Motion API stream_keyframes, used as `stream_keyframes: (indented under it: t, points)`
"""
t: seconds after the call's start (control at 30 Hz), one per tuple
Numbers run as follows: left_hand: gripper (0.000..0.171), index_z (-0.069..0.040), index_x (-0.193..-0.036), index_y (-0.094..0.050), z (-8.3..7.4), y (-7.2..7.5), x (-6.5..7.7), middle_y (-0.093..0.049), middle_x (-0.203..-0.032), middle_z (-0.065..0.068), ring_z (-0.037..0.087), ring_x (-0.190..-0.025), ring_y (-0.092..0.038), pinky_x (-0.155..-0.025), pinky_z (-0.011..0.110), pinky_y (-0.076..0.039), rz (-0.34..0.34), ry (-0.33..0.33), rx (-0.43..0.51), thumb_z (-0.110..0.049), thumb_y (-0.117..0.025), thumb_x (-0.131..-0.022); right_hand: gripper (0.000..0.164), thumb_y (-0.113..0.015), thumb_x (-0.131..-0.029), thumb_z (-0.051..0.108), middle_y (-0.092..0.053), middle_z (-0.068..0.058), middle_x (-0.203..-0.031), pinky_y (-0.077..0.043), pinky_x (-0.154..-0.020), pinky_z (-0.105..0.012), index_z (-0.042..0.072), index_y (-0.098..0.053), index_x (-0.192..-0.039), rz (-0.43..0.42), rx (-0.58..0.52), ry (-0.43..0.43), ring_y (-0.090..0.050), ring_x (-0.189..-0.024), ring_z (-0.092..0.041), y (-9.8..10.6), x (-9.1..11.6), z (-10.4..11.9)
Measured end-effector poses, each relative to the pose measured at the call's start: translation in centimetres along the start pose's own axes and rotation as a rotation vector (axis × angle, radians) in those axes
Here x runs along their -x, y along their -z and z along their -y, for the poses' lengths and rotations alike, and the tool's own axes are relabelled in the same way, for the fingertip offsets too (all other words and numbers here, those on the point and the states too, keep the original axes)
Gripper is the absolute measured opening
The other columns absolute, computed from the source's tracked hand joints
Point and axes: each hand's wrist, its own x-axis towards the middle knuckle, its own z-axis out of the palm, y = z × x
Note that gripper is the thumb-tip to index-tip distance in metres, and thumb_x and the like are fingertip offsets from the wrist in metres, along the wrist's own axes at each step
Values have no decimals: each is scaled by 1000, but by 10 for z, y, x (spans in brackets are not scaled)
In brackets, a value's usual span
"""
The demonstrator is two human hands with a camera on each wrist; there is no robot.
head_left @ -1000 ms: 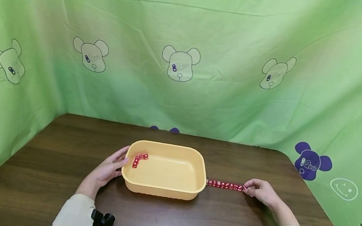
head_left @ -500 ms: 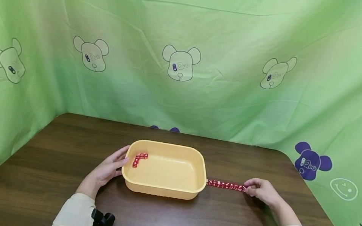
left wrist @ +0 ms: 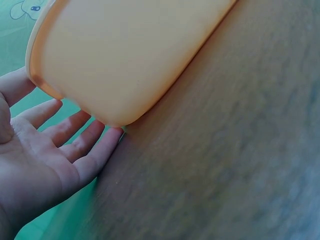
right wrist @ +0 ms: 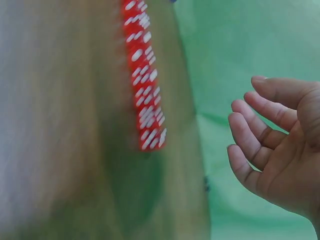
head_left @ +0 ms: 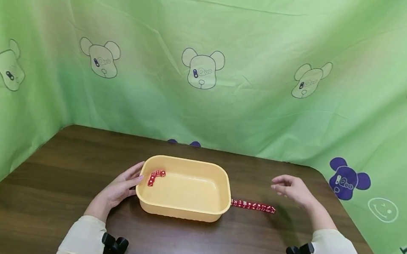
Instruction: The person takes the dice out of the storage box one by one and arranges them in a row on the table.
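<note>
A pale orange plastic basin (head_left: 184, 214) stands on the table, with several red dice (head_left: 154, 177) in an L shape at the left of its floor. My left hand (head_left: 119, 189) rests at the basin's left end, thumb at the rim. In the left wrist view its extended fingers (left wrist: 90, 162) touch the outer end wall. From the basin's right side runs a straight row of red dice (head_left: 253, 206) with white pips. My right hand (head_left: 294, 190) is raised behind the row's right end, fingers loosely bent and holding nothing, as the right wrist view shows.
The brown wooden table (head_left: 187, 249) reaches back to a green cloth (head_left: 243, 119) printed with bear heads, which also closes off both sides. Black wrist cameras (head_left: 114, 245) sit at the cuffs of light sleeves.
My right hand has let go of the right end of the dice row and moved up and away from it. The left hand, basin and dice stay in place.
</note>
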Motion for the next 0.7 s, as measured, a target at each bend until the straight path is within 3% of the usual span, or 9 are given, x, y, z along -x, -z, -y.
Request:
stream_keyframes:
  t: [0.23, 0.7]
  points:
    - [53, -11, -139, -16, 0, 2, 0, -17, -139, 16, 32, -119, -28, -80, 38, -40, -1, 0, 16, -8, -40, -91, 40, -59, -82, 16, -58, -15, -89, -43, -66, -31, -13, -48, -108, 7, -13, 16, -55, -73, -16, -11, -21, 27]
    - [53, -11, -139, -16, 1, 3, -3, -18, -139, 17, 33, -117, -30, -78, 38, -41, -7, -2, 16, -7, -40, -91, 34, -59, -82, 16, -59, -11, -90, -42, -68, -32, -7, -52, -104, 60, -58, 55, -56, -73, -18, -61, -56, 63]
